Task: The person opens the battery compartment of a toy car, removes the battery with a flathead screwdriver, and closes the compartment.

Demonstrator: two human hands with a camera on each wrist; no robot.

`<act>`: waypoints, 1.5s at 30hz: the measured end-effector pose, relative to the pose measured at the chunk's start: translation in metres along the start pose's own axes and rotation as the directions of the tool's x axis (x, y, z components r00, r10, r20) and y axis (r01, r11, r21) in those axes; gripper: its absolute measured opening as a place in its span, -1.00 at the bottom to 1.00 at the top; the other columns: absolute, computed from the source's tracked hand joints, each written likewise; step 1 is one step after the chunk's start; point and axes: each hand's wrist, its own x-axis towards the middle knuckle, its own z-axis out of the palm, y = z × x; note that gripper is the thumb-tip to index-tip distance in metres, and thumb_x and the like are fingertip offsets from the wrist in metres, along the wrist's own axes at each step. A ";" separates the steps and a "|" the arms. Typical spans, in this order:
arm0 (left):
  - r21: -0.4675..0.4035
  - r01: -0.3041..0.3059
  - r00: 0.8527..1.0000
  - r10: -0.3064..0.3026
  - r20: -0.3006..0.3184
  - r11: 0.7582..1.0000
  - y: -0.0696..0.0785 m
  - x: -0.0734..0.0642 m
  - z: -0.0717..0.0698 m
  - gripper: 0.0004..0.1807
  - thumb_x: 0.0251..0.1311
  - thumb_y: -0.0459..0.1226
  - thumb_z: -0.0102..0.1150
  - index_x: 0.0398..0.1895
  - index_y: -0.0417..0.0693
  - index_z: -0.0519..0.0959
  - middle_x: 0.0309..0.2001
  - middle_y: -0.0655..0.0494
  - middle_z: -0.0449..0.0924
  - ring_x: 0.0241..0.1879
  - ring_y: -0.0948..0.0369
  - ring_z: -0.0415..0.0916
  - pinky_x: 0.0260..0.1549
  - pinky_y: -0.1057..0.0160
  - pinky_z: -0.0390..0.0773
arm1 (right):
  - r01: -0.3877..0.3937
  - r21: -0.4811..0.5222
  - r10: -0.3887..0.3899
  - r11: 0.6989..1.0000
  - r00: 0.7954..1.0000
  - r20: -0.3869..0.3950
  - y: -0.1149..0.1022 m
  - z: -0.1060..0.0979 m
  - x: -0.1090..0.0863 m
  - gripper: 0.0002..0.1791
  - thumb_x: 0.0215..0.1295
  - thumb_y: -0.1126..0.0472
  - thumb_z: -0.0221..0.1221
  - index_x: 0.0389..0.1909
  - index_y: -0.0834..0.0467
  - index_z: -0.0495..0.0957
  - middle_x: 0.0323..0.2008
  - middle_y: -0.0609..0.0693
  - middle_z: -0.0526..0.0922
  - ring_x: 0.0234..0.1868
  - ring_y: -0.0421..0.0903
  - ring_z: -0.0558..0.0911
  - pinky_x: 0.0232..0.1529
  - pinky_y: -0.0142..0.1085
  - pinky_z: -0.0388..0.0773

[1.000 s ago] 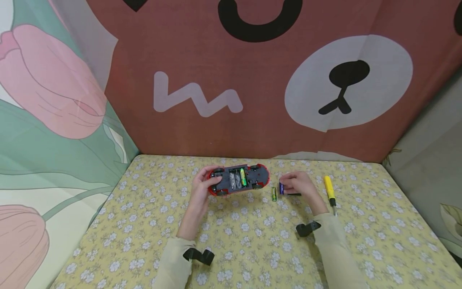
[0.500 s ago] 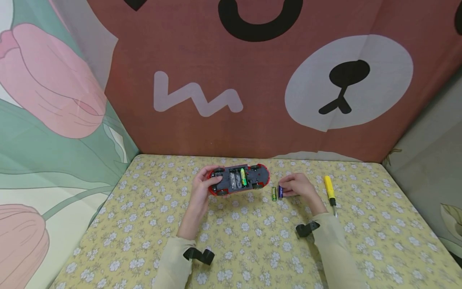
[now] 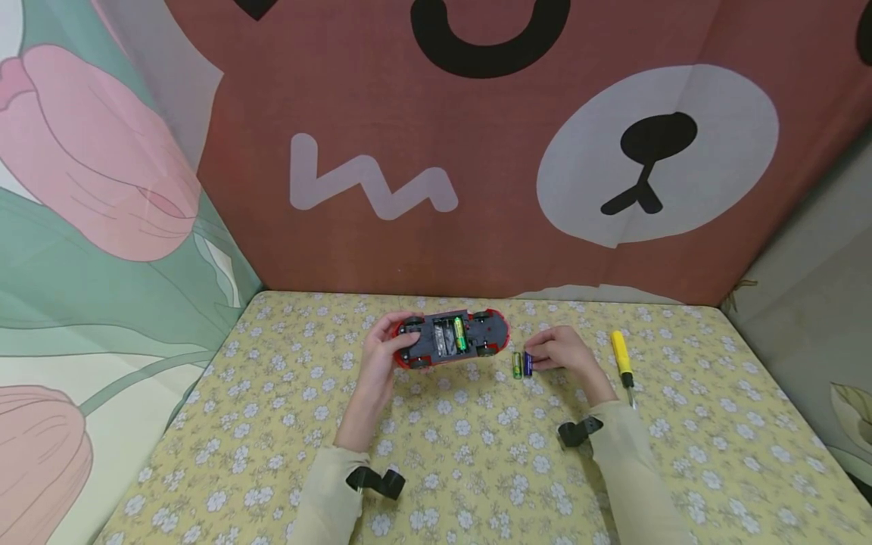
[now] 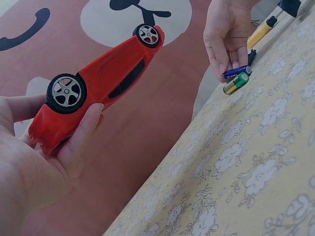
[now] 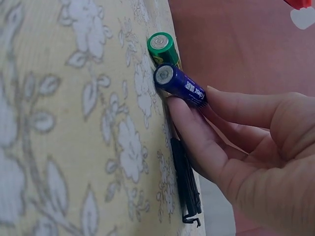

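A black camera [image 3: 391, 484] sits on each sleeve. The two hands are apart. The right hand [image 3: 564, 350] pinches a blue battery [image 5: 186, 88], down by the flowery table [image 3: 272, 462], just beside a green battery [image 3: 517, 366]. A yellow screwdriver [image 3: 621, 356] lies to the right. The left hand [image 3: 383, 347] grips a red toy car [image 4: 102, 73], bottom showing, another green battery [image 3: 459, 334] inside. Behind hangs a reddish-brown cloth [image 3: 409, 250].

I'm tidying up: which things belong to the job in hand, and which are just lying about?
Part of the job:
red toy car, in the left hand
blue battery, in the right hand
green battery inside the car
loose green battery, probably

Lying about, perhaps related:
yellow-handled screwdriver
black piece
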 end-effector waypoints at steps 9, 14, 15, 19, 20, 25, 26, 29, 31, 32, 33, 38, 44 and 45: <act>0.008 0.006 1.000 -0.006 -0.001 1.000 0.000 0.000 0.000 -0.64 0.17 -0.55 0.23 0.03 -0.15 0.63 0.08 -0.01 0.67 0.00 0.00 0.62 -0.61 0.08 0.71 | 0.016 -0.036 -0.015 0.999 1.000 0.003 0.001 0.001 0.001 -0.72 0.46 0.43 0.15 0.05 0.56 0.59 -0.04 0.36 0.66 -0.18 0.09 0.77 -0.12 -0.10 0.74; -0.004 0.012 1.000 -0.012 -0.004 1.000 0.000 0.000 0.000 -0.64 0.16 -0.55 0.23 0.02 -0.12 0.64 0.07 0.01 0.68 0.00 -0.01 0.63 -0.62 0.08 0.71 | 0.013 -0.076 -0.015 0.997 1.000 -0.022 0.003 0.004 0.003 -0.76 0.42 0.44 0.20 0.00 0.53 0.62 -0.10 0.32 0.68 -0.25 0.05 0.76 -0.16 -0.11 0.75; -0.002 0.011 1.000 -0.011 -0.005 1.000 0.000 0.000 0.000 -0.64 0.16 -0.55 0.23 0.02 -0.12 0.64 0.07 0.01 0.68 0.00 0.00 0.63 -0.62 0.08 0.71 | 0.013 -0.084 -0.015 0.996 1.000 -0.028 0.003 0.004 0.004 -0.77 0.41 0.45 0.21 -0.02 0.53 0.62 -0.12 0.31 0.68 -0.26 0.05 0.76 -0.17 -0.11 0.75; 0.007 0.006 1.000 -0.006 -0.008 1.000 0.000 0.001 0.000 -0.64 0.16 -0.55 0.23 0.03 -0.14 0.64 0.07 0.00 0.68 0.01 0.01 0.62 -0.59 0.09 0.72 | 0.026 -0.123 -0.030 0.992 0.999 -0.035 0.003 0.005 0.004 -0.81 0.39 0.44 0.23 -0.07 0.50 0.65 -0.17 0.28 0.69 -0.29 0.05 0.77 -0.20 -0.11 0.75; 0.008 0.006 1.000 -0.006 -0.008 1.000 0.000 0.001 0.000 -0.64 0.16 -0.55 0.23 0.03 -0.14 0.64 0.08 0.00 0.68 0.01 0.01 0.62 -0.59 0.08 0.72 | 0.025 -0.131 -0.031 0.991 0.999 -0.039 0.003 0.006 0.004 -0.82 0.39 0.44 0.24 -0.09 0.49 0.66 -0.18 0.27 0.70 -0.29 0.05 0.77 -0.20 -0.11 0.75; 0.007 0.008 1.000 -0.007 -0.009 1.000 0.001 0.000 0.000 -0.64 0.16 -0.54 0.23 0.03 -0.14 0.64 0.08 -0.01 0.68 0.00 0.00 0.63 -0.61 0.09 0.71 | 0.042 -0.184 -0.051 0.982 0.998 -0.048 0.003 0.006 0.005 -0.84 0.39 0.41 0.25 -0.13 0.44 0.68 -0.22 0.22 0.71 -0.32 0.04 0.77 -0.23 -0.14 0.75; 0.007 0.008 1.000 -0.008 -0.009 1.000 0.001 0.000 0.000 -0.64 0.16 -0.54 0.23 0.03 -0.13 0.64 0.08 -0.01 0.68 0.00 0.00 0.63 -0.61 0.10 0.71 | 0.041 -0.190 -0.052 0.981 0.997 -0.052 0.003 0.006 0.005 -0.85 0.39 0.41 0.25 -0.13 0.43 0.69 -0.22 0.21 0.71 -0.32 0.03 0.77 -0.24 -0.14 0.75; 0.004 0.010 1.000 -0.010 -0.007 1.000 0.001 0.000 0.000 -0.64 0.17 -0.54 0.23 0.03 -0.12 0.64 0.08 0.00 0.68 0.00 0.00 0.63 -0.61 0.10 0.71 | 0.039 -0.213 -0.053 0.976 0.997 -0.059 0.003 0.007 0.005 -0.85 0.40 0.40 0.25 -0.13 0.42 0.69 -0.23 0.19 0.71 -0.33 0.02 0.77 -0.25 -0.15 0.75; 0.002 0.011 1.000 -0.011 -0.004 1.000 0.000 0.000 0.000 -0.64 0.17 -0.54 0.23 0.03 -0.12 0.64 0.08 0.00 0.67 0.01 -0.01 0.63 -0.61 0.09 0.71 | 0.039 -0.227 -0.055 0.973 0.997 -0.062 0.002 0.008 0.005 -0.85 0.40 0.40 0.25 -0.13 0.41 0.69 -0.23 0.18 0.72 -0.34 0.02 0.77 -0.25 -0.15 0.75; 0.001 0.010 1.000 -0.010 -0.004 1.000 0.000 0.000 -0.001 -0.64 0.17 -0.54 0.23 0.03 -0.12 0.64 0.08 0.01 0.67 0.01 -0.01 0.63 -0.60 0.09 0.71 | 0.043 -0.234 -0.058 0.971 0.996 -0.060 0.001 0.008 0.004 -0.85 0.40 0.40 0.25 -0.13 0.42 0.69 -0.24 0.19 0.71 -0.34 0.03 0.77 -0.26 -0.15 0.75; 0.001 0.010 1.000 -0.010 -0.004 1.000 0.000 0.000 -0.001 -0.63 0.17 -0.54 0.23 0.03 -0.13 0.64 0.08 0.01 0.67 0.02 -0.01 0.62 -0.60 0.09 0.71 | 0.045 -0.241 -0.061 0.970 0.996 -0.060 0.001 0.008 0.004 -0.85 0.40 0.40 0.25 -0.13 0.42 0.69 -0.24 0.19 0.71 -0.34 0.04 0.77 -0.26 -0.14 0.75; 0.001 0.011 1.000 -0.011 -0.006 1.000 0.000 0.000 -0.001 -0.63 0.17 -0.54 0.22 0.05 -0.15 0.62 0.09 -0.01 0.66 0.02 -0.02 0.62 -0.61 0.08 0.71 | 0.061 -0.249 -0.078 0.966 0.995 -0.059 0.001 0.008 0.003 -0.84 0.41 0.39 0.25 -0.12 0.43 0.69 -0.24 0.22 0.72 -0.35 0.04 0.77 -0.27 -0.14 0.75; 0.007 0.012 1.000 -0.012 -0.015 1.000 0.001 0.000 0.000 -0.62 0.17 -0.53 0.23 0.06 -0.17 0.62 0.10 -0.02 0.66 0.02 -0.01 0.62 -0.59 0.08 0.72 | 0.120 -0.210 -0.143 0.970 0.985 -0.097 0.001 0.005 0.003 -0.75 0.51 0.34 0.13 -0.06 0.47 0.67 -0.22 0.27 0.72 -0.30 0.08 0.76 -0.23 -0.11 0.75; 0.007 0.013 1.000 -0.013 -0.017 1.000 0.001 0.000 0.000 -0.63 0.17 -0.53 0.23 0.06 -0.16 0.62 0.10 -0.02 0.66 0.02 -0.01 0.62 -0.58 0.09 0.72 | 0.139 -0.211 -0.165 0.968 0.980 -0.111 0.000 0.004 0.003 -0.73 0.53 0.33 0.11 -0.05 0.47 0.66 -0.24 0.28 0.72 -0.29 0.09 0.76 -0.22 -0.10 0.74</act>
